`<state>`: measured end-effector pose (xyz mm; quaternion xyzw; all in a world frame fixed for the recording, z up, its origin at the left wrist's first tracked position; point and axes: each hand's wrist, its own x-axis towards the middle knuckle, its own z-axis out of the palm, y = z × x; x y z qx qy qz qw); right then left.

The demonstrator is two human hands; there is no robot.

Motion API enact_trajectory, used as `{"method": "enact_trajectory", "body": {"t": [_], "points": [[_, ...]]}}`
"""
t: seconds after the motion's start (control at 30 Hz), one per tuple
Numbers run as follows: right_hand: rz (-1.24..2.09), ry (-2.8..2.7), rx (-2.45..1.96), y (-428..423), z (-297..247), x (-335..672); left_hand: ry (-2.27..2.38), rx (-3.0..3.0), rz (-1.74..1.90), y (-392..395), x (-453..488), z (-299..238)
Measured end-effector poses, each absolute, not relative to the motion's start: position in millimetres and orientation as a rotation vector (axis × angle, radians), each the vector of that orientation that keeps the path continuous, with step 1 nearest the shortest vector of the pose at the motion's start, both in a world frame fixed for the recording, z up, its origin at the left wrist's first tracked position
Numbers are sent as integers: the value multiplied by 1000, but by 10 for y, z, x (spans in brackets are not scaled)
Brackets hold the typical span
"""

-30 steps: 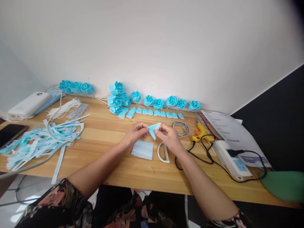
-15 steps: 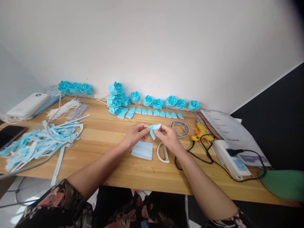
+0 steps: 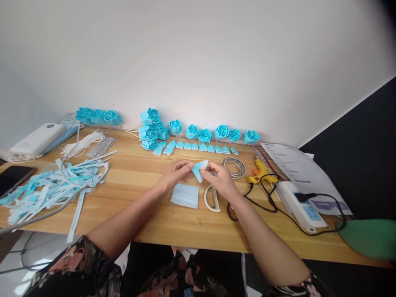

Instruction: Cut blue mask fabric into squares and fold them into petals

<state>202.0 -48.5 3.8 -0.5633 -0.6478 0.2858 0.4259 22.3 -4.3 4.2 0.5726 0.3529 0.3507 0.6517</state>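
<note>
L hand pinches the L corner of a small folded cloth; R hand pinches its R side. Cloth is over the tbl, abt halfway btwn front & back edges. It's lt blue w/ a white strip on the R, like a triangle, pt down. A flat pale blue sq. lies nearer the front edge. Blue flowers sit along the back edge.

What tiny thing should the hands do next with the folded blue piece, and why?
I'd probably fold one side corner inward: the left hand and right hand pinch the folded blue piece, which looks like a wide triangle, while the small blue pieces lined up beyond look narrower.
</note>
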Motion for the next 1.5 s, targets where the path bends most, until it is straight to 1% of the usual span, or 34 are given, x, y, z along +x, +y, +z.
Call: {"method": "enact_trajectory", "body": {"t": [0.23,0.33,0.4,0.5,0.6,0.67,0.73,0.97,1.13,1.33,1.5], "points": [[728,-1675,-1405,-498,54,1997,861,1468,735,-51,242,9],[770,-1625,-1361,-492,45,2012,855,1436,749,-52,235,24],[735,-1575,-1347,-486,41,2036,840,1351,780,-43,227,33],[458,-1612,-1345,-484,55,2062,811,1183,843,-26,212,40],[154,-1784,-1250,-493,76,2050,758,1027,857,-18,204,42],[55,-1886,-1175,-500,77,2027,726,954,849,-20,205,36],[30,-1937,-1128,-501,62,2006,706,917,842,-24,211,19],[170,-1895,-1088,-491,26,1987,716,1000,831,-26,236,-58],[364,-1750,-1164,-495,20,1985,775,1149,862,-46,240,-27],[709,-1548,-1159,-464,-59,1986,795,1229,859,-52,249,-15],[811,-1462,-1212,-463,-73,1981,810,1248,833,-50,249,-36]]}}
